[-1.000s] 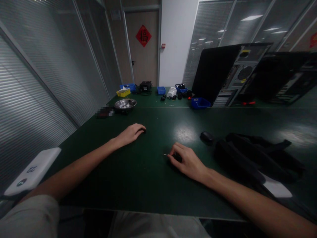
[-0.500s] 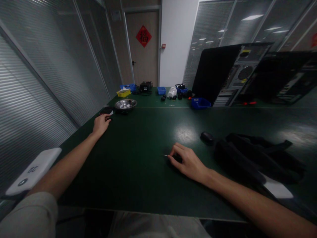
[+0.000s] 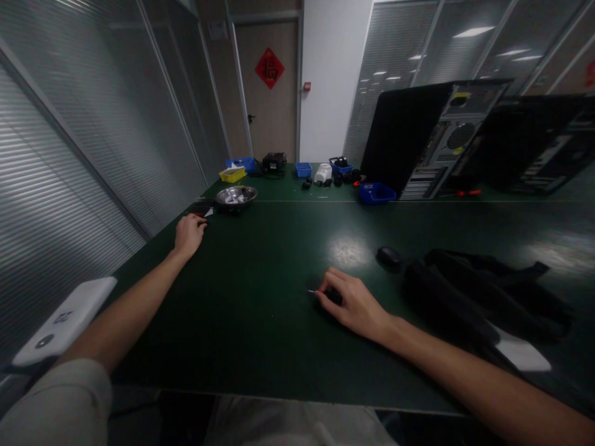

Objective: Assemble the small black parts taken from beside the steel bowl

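At the table's left edge, my left hand (image 3: 189,233) has its fingers curled down together beside a dark item with a bit of red (image 3: 199,214). What lies under the fingertips is hidden. Right of that hand stands a shiny metal bowl (image 3: 236,197) with small pale pieces inside. My right hand (image 3: 352,301) rests near the middle of the table, thumb and forefinger pinched on a thin, pale sliver (image 3: 311,291) that sticks out to the left. Its kind is too small to make out. A black computer mouse (image 3: 388,257) lies to the right, beyond this hand.
A black strap-like bag (image 3: 483,291) lies at right on the green table (image 3: 260,260). Computer cases (image 3: 418,136) stand behind it, near a blue bin (image 3: 376,194). At the back are a yellow tray (image 3: 232,174) and small blue baskets (image 3: 304,170). A white device (image 3: 65,322) sits by my left forearm.
My left hand has turned slightly, its fingertips now lower and drawn a little to the left. My right hand and its pale sliver look unmoved.
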Tool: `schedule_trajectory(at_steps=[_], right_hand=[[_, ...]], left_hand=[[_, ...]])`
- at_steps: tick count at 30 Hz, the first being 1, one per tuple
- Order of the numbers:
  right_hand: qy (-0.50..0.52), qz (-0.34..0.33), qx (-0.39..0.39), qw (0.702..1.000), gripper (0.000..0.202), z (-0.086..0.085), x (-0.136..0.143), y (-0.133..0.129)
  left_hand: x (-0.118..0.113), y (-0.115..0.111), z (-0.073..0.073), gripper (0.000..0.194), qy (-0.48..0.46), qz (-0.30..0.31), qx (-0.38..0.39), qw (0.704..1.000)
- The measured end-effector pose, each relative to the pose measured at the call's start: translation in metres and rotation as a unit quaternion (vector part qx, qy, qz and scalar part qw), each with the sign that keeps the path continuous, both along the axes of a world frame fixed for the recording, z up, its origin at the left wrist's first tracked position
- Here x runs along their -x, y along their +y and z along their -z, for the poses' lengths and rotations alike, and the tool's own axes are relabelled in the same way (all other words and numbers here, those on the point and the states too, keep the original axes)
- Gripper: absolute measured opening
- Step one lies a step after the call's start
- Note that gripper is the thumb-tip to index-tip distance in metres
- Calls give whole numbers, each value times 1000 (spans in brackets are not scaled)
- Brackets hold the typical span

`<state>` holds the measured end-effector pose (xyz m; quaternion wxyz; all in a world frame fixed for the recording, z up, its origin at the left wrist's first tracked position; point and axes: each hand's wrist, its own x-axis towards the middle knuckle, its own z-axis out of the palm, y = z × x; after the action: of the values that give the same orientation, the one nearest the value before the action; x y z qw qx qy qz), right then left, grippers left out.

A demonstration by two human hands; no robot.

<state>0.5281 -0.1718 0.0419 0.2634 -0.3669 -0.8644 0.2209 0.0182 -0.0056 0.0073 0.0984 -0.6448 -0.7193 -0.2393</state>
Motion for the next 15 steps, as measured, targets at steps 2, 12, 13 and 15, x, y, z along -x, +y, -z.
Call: schedule_trajectory(at_steps=[2,12,13,15], right_hand=[[1,0,-2,1000,8,1,0,0],[2,-2,-3,1000,8,0,0,0],[2,-2,-3,1000,8,0,0,0],[1,-2,-1,1000,7,0,0,-1]], left_hand=[[0,0,0,33,4,-2,5,1000],[-4,-2,-5,31,12,-13,9,1000],[-4,-2,-5,31,14,-14,10,1000],[-5,-3,-6,31,19,-17,9,1000]])
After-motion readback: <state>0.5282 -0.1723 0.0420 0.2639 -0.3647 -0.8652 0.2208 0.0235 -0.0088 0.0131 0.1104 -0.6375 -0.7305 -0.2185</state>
